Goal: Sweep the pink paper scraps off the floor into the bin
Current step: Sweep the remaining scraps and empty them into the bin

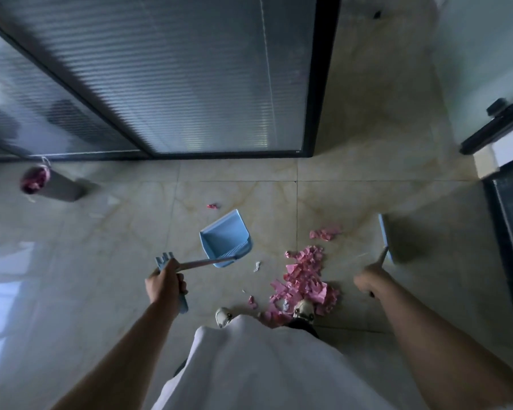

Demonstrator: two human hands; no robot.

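Note:
A pile of pink paper scraps (304, 279) lies on the tiled floor just ahead of my feet, with a smaller clump (325, 233) beyond it and one stray scrap (213, 206) farther out. My left hand (166, 282) grips the long handle of a blue dustpan (226, 238), whose empty pan hangs above the floor left of the pile. My right hand (369, 281) grips the broom handle; the blurred broom head (393, 239) is to the right of the scraps. A grey bin (52, 182) holding pink scraps stands at the far left.
A glass partition with blinds and a dark frame (317, 84) closes off the floor ahead. A dark door frame (507, 232) runs along the right edge. A small white scrap (257, 266) lies by the dustpan. My shoes (224, 316) touch the near end of the pile.

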